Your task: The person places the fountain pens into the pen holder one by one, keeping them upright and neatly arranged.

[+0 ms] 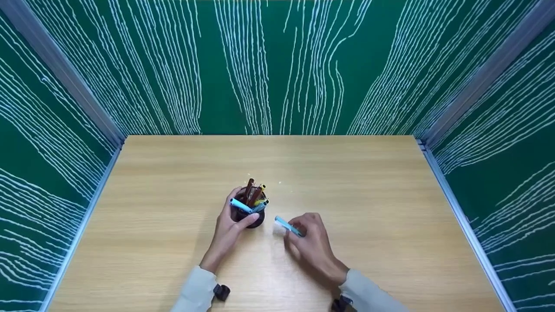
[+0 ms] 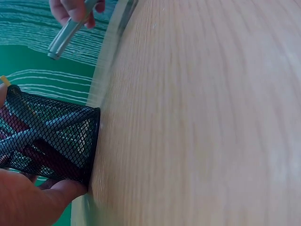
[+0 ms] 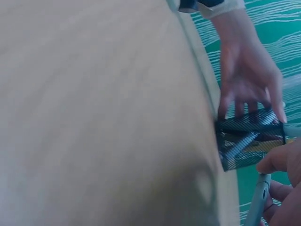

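Note:
A black mesh pen cup [image 2: 51,136] stands upright on the table with several pens and markers in it, among them a light blue one [image 1: 240,205] leaning over the rim and dark red ones [image 1: 250,188]. My left hand [image 1: 232,225] grips the cup, its thumb across the near side and fingers round the left. To the right of the cup, my right hand [image 1: 313,237] pinches a light blue marker [image 1: 287,225] between thumb and fingers, apart from the cup and tilted. The right wrist view shows that marker [image 3: 259,200] below the cup.
The wooden table [image 1: 368,186] runs back to a green wall [image 1: 208,86] with white wavy lines. Similar green panels stand at the left and right, with metal strips [image 1: 468,234] along the table's sides. Tiny white specks lie behind the cup.

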`<act>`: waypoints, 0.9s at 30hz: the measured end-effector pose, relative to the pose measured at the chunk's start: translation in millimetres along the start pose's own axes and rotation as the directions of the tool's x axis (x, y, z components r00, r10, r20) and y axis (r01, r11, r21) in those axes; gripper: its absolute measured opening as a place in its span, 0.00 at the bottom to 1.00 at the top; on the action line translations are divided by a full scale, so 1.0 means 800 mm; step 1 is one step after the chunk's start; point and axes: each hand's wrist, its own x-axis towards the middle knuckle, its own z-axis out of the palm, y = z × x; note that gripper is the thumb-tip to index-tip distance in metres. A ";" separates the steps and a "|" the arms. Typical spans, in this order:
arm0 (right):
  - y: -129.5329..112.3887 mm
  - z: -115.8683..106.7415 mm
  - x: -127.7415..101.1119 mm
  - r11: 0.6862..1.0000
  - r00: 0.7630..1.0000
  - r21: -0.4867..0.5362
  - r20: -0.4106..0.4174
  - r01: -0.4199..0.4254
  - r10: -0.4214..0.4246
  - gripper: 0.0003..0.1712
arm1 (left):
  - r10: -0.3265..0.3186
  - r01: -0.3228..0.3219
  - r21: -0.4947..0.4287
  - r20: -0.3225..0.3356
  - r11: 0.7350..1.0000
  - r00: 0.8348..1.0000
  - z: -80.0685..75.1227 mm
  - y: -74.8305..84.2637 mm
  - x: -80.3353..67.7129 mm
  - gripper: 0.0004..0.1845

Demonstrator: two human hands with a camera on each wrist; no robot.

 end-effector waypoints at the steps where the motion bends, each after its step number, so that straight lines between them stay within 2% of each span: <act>1: -0.001 -0.002 0.003 1.000 1.000 0.013 -0.003 0.002 -0.002 0.08 | -0.001 0.001 0.000 0.001 1.000 1.000 0.000 0.000 0.000 0.48; 15: -0.018 -0.027 0.046 0.992 0.998 0.115 -0.042 0.046 -0.042 0.07 | -0.015 0.015 0.021 -0.009 1.000 1.000 -0.001 0.000 0.000 0.49; 20: -0.029 -0.034 0.058 0.987 0.998 0.155 -0.054 0.041 -0.033 0.06 | -0.011 0.011 0.010 -0.004 1.000 1.000 -0.001 0.000 0.000 0.50; 27: -0.037 -0.046 0.074 0.982 0.994 0.170 -0.087 0.086 -0.072 0.05 | 0.004 -0.004 0.007 0.003 1.000 1.000 0.000 0.000 0.000 0.49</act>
